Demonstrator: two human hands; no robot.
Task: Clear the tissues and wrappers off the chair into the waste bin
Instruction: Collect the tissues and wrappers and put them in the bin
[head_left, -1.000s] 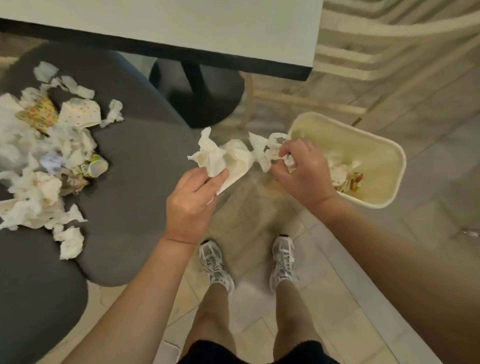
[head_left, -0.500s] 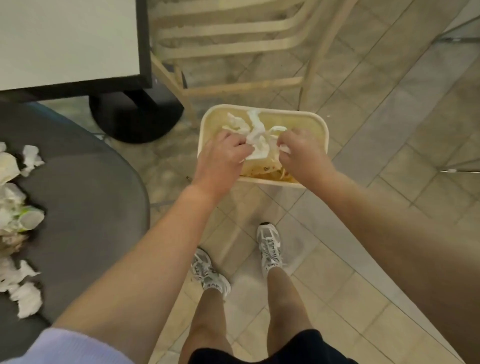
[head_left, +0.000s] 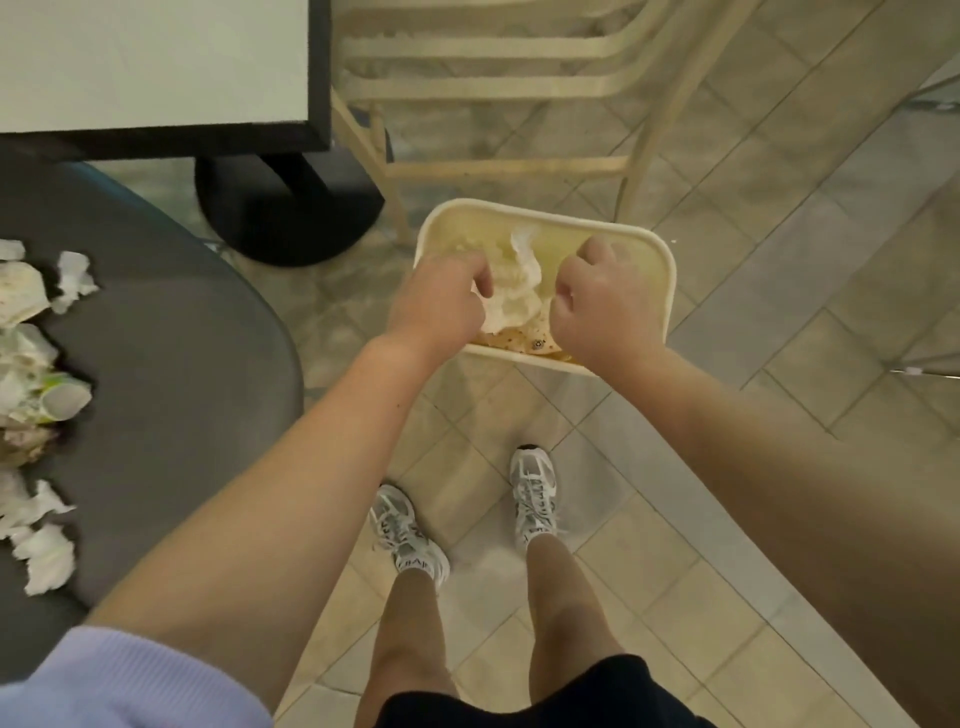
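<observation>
1. Tan floor tiles (head_left: 691, 530) lie under everything, and a cream waste bin (head_left: 667, 291) stands on them in front of the person's feet.
2. White tissues (head_left: 511, 291) sit over the open bin, between the two hands, with more trash under them inside.
3. On the near left side of the bin, the left hand (head_left: 441, 306) has its fingers curled down at the tissues. They touch the paper, but I cannot tell if they grip it.
4. On the near right side of the bin, the right hand (head_left: 602, 296) is balled like a fist beside the tissues. Its fingers are hidden, so I cannot tell if they hold any paper.
5. More tissues and wrappers (head_left: 31, 353) are piled at the left edge of the dark gray chair (head_left: 171, 374).
6. A white table (head_left: 156, 67) with a black base is at the back left. A pale wooden chair (head_left: 493, 88) stands behind the bin.
7. White sneakers (head_left: 534, 493) point at the bin.
</observation>
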